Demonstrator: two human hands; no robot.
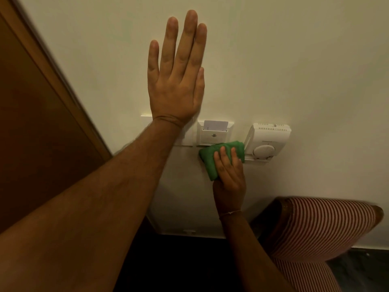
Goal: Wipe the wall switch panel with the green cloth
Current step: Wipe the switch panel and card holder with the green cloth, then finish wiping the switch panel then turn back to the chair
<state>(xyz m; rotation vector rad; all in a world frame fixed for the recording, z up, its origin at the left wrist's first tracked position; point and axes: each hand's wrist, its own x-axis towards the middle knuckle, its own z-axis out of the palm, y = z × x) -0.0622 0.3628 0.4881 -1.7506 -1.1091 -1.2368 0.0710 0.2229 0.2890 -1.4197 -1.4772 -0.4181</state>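
A white wall switch panel [189,134] runs along the cream wall; my left wrist hides its left part. Its right section is a key-card holder [214,133] with a white card standing in the slot. My right hand [228,171] grips a bunched green cloth [210,159] and presses it against the wall at the holder's lower edge, between the holder and the thermostat. My left hand [175,76] lies flat on the wall above the panel, fingers straight and spread, holding nothing.
A white thermostat [266,142] with a round dial sits on the wall just right of the cloth. A brown wooden door frame [52,81] slants down the left. A red-and-white striped chair back [320,226] stands at lower right by the white skirting.
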